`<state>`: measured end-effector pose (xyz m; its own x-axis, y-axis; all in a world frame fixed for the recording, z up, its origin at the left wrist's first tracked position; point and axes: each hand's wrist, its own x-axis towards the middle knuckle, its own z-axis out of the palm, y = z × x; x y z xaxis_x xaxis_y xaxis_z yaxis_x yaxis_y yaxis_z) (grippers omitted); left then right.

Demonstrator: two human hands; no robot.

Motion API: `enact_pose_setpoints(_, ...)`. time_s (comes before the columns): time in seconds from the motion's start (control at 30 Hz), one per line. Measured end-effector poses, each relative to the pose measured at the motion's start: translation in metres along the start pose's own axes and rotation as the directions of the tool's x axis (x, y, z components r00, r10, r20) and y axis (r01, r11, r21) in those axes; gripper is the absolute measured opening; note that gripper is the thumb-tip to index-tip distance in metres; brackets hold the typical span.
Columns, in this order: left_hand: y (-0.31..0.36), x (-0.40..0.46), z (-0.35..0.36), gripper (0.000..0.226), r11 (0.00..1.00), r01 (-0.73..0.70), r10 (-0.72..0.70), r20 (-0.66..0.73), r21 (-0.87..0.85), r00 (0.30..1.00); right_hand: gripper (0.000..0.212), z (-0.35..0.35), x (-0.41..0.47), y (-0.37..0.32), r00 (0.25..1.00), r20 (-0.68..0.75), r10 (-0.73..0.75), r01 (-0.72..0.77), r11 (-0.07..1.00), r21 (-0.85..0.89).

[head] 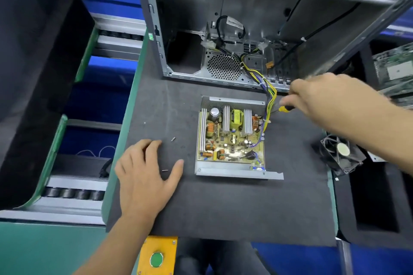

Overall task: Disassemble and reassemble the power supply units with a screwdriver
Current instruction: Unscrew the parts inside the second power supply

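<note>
We are looking down at a table [223, 207] covered with a dark grey mat. Nearest us, a yellow box with a green button [156, 259] is sitting at the table's front edge. Our left hand [145, 176] is lying flat on the mat with fingers spread wide, holding nothing. Two small screws are lying by it: one [165, 170] between thumb and forefinger, another [172, 139] just beyond the fingertips. To the right of that hand, the open power supply unit [232, 140] is resting in the middle of the mat, its cover off, its circuit board with coils and silver heatsinks showing. A black fan [339, 154] is lying at the mat's right edge. Further back, our right hand [321, 98] is gripping a screwdriver [285, 108] with a yellow and black handle, just beside the unit's far right corner. Yellow and black wires [269, 96] are running from the unit into the open metal computer case [245, 40] standing behind it
</note>
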<state>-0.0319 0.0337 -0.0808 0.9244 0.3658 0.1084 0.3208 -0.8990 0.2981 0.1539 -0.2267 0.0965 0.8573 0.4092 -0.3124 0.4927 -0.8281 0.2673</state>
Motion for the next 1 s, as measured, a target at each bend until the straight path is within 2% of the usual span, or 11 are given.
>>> enact_pose_setpoints(0.07, -0.002, 0.000, 0.004, 0.063, 1.000, -0.008, 0.009, -0.017, 0.025, 1.000, 0.023, -0.003, 0.000, 0.004, 0.994, 0.011, -0.109, 0.105, 0.975, 0.197)
enact_pose_setpoints(0.1, -0.003, -0.001, 0.006, 0.063, 0.999, -0.010, 0.010, -0.027, 0.031, 1.000, 0.021, -0.004, 0.001, 0.007, 0.987, 0.007, -0.160, 0.156, 0.967, 0.200)
enact_pose_setpoints(0.27, -0.005, -0.001, 0.013, 0.062, 1.000, -0.004, 0.005, -0.059, 0.028, 0.998, 0.016, -0.001, 0.010, 0.014, 0.965, -0.024, -0.262, 0.261, 0.964, -0.045)
enact_pose_setpoints(0.37, -0.006, -0.001, 0.014, 0.063, 1.000, 0.003, -0.002, -0.058, 0.027, 0.998, 0.026, -0.002, 0.015, 0.010, 0.964, 0.003, -0.267, 0.266, 0.960, -0.094)
enact_pose_setpoints(0.47, -0.006, -0.001, 0.015, 0.064, 0.999, 0.020, -0.019, -0.060, 0.032, 0.998, 0.028, -0.003, 0.019, 0.000, 0.979, -0.004, -0.202, 0.201, 0.974, -0.104)
enact_pose_setpoints(0.57, -0.003, 0.001, 0.014, 0.062, 0.999, 0.026, -0.025, -0.070, 0.021, 0.997, 0.022, -0.005, 0.021, -0.003, 0.991, 0.045, -0.127, 0.126, 0.992, 0.022)
enact_pose_setpoints(0.63, -0.003, 0.001, 0.013, 0.062, 1.000, 0.024, -0.022, -0.072, 0.020, 0.997, 0.028, -0.007, 0.019, 0.002, 0.988, 0.080, -0.130, 0.118, 0.982, 0.147)
enact_pose_setpoints(0.77, -0.003, 0.001, 0.014, 0.061, 1.000, 0.021, -0.020, -0.080, 0.010, 0.997, 0.015, -0.001, 0.014, 0.009, 0.965, -0.047, -0.257, 0.258, 0.966, 0.021)
enact_pose_setpoints(0.87, -0.002, 0.001, 0.013, 0.061, 0.999, 0.032, -0.032, -0.072, 0.003, 0.997, 0.009, 0.001, 0.007, 0.007, 0.961, -0.098, -0.257, 0.254, 0.966, -0.040)
enact_pose_setpoints(1.0, 0.000, 0.001, 0.011, 0.060, 0.999, 0.045, -0.045, -0.068, -0.011, 0.997, 0.007, 0.006, 0.003, 0.002, 0.951, -0.160, -0.264, 0.272, 0.962, 0.032)
